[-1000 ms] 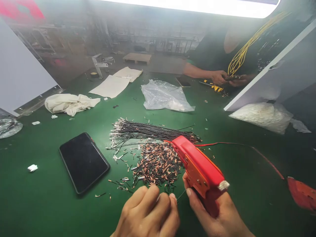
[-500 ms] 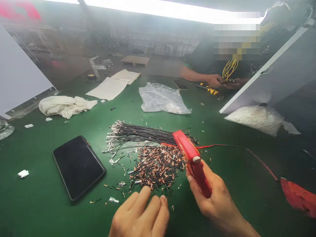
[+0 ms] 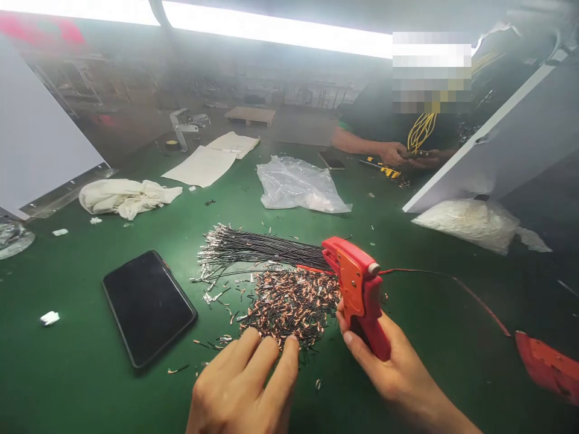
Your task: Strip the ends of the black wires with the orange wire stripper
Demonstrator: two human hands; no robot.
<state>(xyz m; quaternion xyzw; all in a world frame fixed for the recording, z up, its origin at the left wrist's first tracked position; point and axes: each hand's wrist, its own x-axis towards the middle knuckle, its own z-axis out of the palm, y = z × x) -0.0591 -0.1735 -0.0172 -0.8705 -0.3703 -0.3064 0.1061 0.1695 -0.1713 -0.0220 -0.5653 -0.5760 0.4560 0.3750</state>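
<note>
So, using the pile of copper-and-black clippings [image 3: 289,307] as the landmark: there's a strip of green tabletop [image 3: 217,217] between it and the phone [image 3: 149,308] on its left, and a wider green stretch on its right, crossed by a thin red line running to a red object [image 3: 547,364]. Behind the pile it's tighter, since the black wire bundle [image 3: 266,246] sits right there, with a clear plastic bag [image 3: 301,184] farther back. White panels stand far left [image 3: 40,120] and far right [image 3: 488,138] of the pile.

Hard-to-see stuff: that red object gets cut off by the frame, so no clue what it is. The bundle's right end is partly behind the tool. Way beyond the pile, another person's hands [image 3: 395,154] are at some yellow wires [image 3: 420,129], pretty dim.

As for the red pistol-grip tool [image 3: 359,295], it's in the right hand [image 3: 389,380], fingers wrapped round the handle, held at the pile's right side with its nose up toward the bundle. The left hand [image 3: 244,386] is at the pile's near edge, fingers bent down. Its thumb's hidden, so can't tell if it's pinching anything.
</note>
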